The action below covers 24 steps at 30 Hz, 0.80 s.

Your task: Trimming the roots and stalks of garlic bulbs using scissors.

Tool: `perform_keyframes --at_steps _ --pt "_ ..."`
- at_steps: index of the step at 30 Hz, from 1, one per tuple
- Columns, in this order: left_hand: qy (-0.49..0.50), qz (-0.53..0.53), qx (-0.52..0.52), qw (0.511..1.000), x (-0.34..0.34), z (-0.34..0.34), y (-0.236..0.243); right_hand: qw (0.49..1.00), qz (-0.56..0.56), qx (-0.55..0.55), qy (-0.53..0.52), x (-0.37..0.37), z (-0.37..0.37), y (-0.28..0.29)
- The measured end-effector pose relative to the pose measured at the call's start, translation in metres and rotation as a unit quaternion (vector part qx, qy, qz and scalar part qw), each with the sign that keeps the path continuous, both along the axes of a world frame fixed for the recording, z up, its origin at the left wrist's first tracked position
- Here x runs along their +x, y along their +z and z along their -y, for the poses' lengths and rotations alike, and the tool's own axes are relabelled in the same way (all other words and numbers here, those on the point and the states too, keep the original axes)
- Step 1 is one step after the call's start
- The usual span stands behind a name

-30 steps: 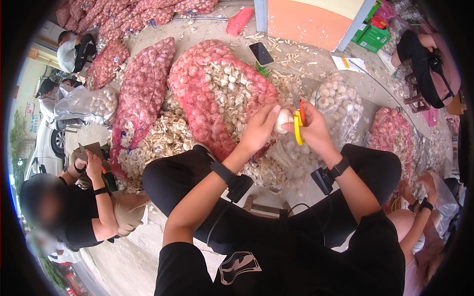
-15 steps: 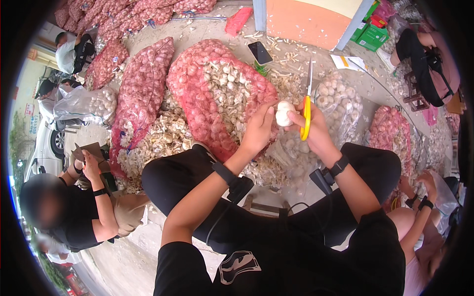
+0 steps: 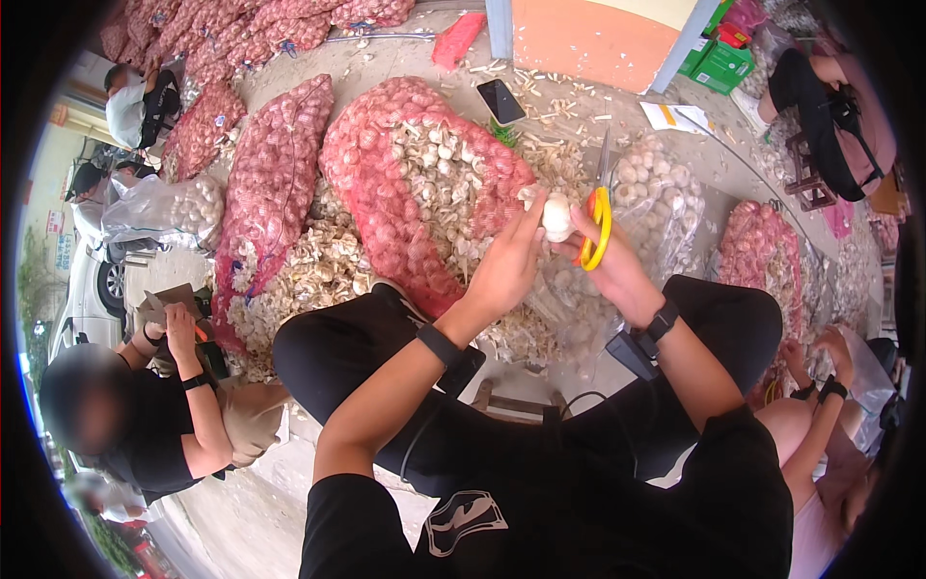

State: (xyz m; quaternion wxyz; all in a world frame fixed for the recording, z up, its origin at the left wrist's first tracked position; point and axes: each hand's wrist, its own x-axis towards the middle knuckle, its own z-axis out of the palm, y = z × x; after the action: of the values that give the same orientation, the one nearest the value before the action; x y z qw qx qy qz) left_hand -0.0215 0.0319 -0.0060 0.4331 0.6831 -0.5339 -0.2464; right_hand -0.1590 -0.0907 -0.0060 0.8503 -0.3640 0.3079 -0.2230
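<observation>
My left hand (image 3: 506,265) is closed on a white garlic bulb (image 3: 558,218) just above my knees. My right hand (image 3: 612,270) grips scissors with yellow and orange handles (image 3: 605,232), blades pointing up and away from me, and its thumb rests by the bulb. Behind my hands lie an open red mesh sack of garlic (image 3: 359,164), loose pale skins and cut stems (image 3: 328,265), and a clear plastic bag of white bulbs (image 3: 656,188).
More red sacks (image 3: 270,164) lie left and at the back; another (image 3: 748,246) lies right. A phone (image 3: 500,99) rests near a pillar (image 3: 593,43) and green boxes (image 3: 723,68). Co-workers sit at left (image 3: 198,425) and right (image 3: 810,454); a white car (image 3: 82,299) stands far left.
The scissors have swung, their blades now showing full length and upright. My left fingers have moved higher along the side of the bulb, which appears turned.
</observation>
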Motion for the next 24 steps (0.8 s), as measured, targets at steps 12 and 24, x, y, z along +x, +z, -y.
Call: perform_keyframes --at_steps 12,24 --pt "0.112 -0.115 -0.024 0.987 0.014 0.011 -0.003 0.997 0.047 0.026 0.047 -0.005 0.003 -0.012" --pt "-0.023 -0.342 0.013 0.939 0.007 0.008 -0.01 0.934 -0.098 -0.335 0.07 -0.002 0.018 -0.02"
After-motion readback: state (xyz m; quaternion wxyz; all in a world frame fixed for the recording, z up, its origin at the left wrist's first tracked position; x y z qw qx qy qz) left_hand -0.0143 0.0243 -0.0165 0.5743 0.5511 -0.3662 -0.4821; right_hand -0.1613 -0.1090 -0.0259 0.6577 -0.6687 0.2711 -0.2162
